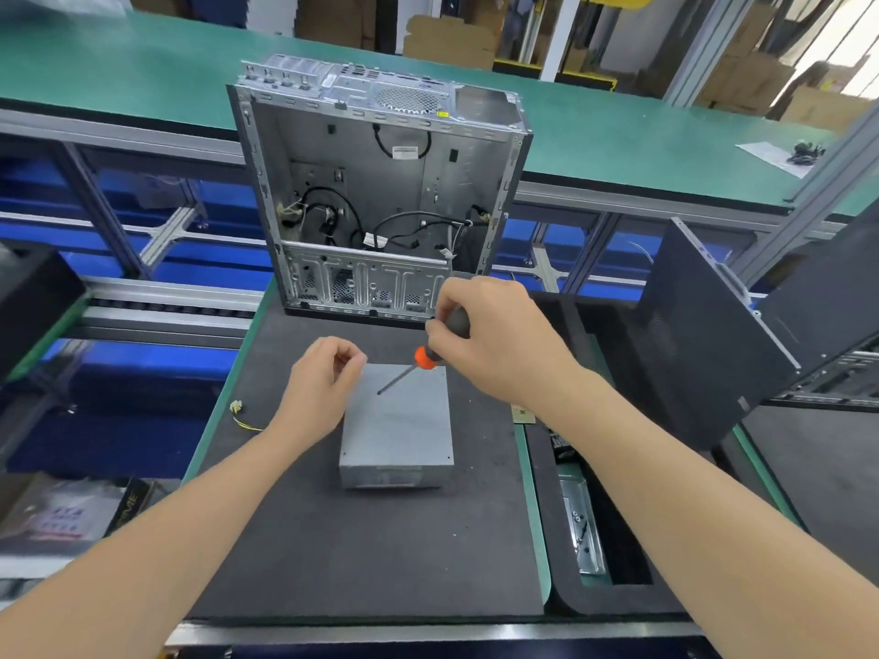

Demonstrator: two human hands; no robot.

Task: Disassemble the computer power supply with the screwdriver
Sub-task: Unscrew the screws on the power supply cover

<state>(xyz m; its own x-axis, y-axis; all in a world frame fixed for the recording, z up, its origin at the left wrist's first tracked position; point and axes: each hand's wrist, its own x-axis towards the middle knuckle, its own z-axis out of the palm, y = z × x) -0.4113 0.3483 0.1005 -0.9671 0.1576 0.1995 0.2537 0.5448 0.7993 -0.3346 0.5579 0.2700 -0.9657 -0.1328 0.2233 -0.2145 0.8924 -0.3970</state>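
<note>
The grey metal power supply [399, 420] lies flat on the dark foam mat [361, 554]. My right hand [494, 340] grips the black and orange handle of the screwdriver [423, 356], whose thin shaft slants down-left with its tip over the box's top, near the far left corner. My left hand [323, 382] sits at the box's far left corner, fingers curled, thumb and forefinger close together; whether they pinch something small I cannot tell.
An open, emptied computer case [376, 183] with loose black cables stands upright behind the mat. A black side panel [713, 335] leans at the right. A slot to the right holds a metal bracket [582, 530]. A yellow-wired connector [240, 413] lies left of my wrist.
</note>
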